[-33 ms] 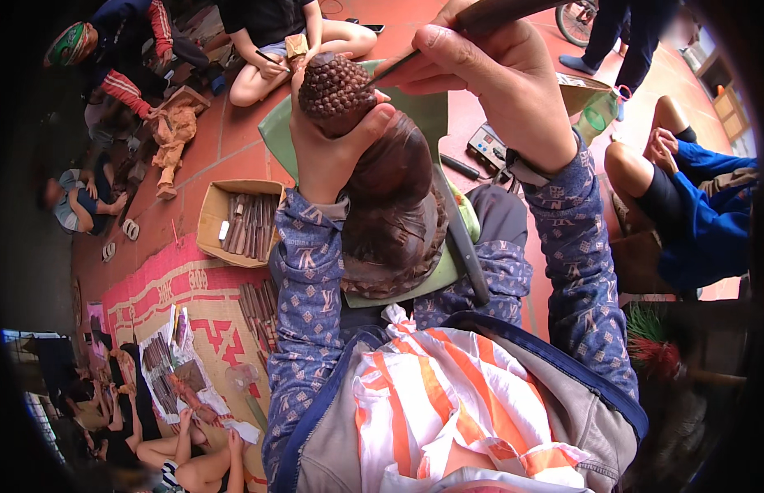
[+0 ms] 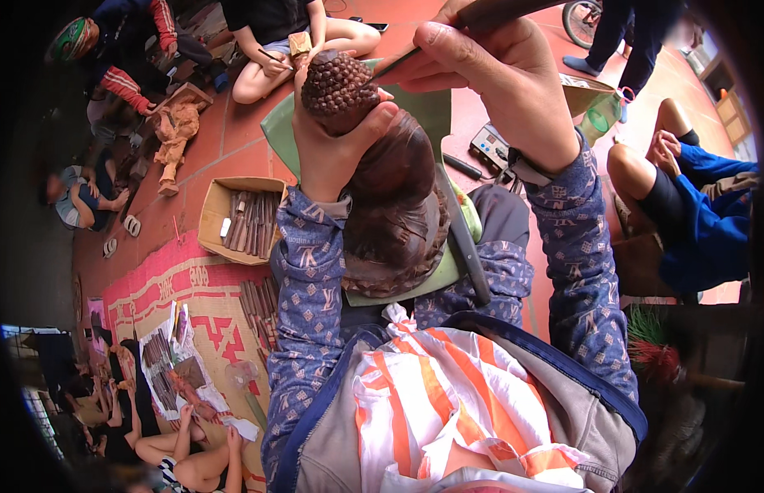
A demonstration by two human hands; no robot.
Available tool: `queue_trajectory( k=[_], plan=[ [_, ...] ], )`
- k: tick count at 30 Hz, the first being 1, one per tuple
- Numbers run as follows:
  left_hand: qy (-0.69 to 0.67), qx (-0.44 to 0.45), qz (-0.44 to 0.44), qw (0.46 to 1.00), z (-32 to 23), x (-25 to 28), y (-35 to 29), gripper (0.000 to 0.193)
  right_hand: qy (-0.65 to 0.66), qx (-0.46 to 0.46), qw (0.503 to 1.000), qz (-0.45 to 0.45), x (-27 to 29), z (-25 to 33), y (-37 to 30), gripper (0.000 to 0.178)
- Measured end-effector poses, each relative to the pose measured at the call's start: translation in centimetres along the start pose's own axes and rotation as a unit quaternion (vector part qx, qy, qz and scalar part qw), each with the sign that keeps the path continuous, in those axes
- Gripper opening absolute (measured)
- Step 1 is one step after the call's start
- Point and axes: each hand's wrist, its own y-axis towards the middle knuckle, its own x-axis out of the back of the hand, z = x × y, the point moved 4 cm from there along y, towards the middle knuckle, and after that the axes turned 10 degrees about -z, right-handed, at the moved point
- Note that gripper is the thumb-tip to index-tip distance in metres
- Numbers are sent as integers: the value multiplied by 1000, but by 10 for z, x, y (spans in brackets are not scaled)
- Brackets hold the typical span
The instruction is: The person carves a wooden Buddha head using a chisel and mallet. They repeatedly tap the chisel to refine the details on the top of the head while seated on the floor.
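Observation:
A dark brown carved wooden statue (image 2: 390, 177) with a knobbly, curl-covered head leans between my arms, its base toward me. My left hand (image 2: 334, 156) is wrapped round its head and neck, the thumb lying across the front. Closed on a carving chisel (image 2: 513, 11), my right hand (image 2: 509, 94) is above and to the right of the head. The chisel's thin dark blade points left and its tip meets the curls at the head's right side. Part of the statue's face is hidden by my left hand. Beneath the statue is a green support (image 2: 431, 111).
A cardboard box (image 2: 221, 185) of chisels stands left, with more chisels (image 2: 258, 312) on a patterned mat (image 2: 152, 283). A small control box (image 2: 489, 146) and green bottle (image 2: 597, 119) lie right. People sit around; one steadies an orange-brown carving (image 2: 178, 131).
The surroundings have shifted very slightly to the right in view. Both hands keep the same hold, and the chisel tip stays at the statue's head.

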Motion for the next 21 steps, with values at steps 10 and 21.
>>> queue_trajectory(
  k=[10,21],
  plan=[
    [-30,-3,-6,1000,-2,-6,2,34,-17,57,998,8,-9,4,5,14],
    [-9,7,-21,1000,-1,-3,0,34,-109,145,983,27,-11,9,4,14]
  ],
)
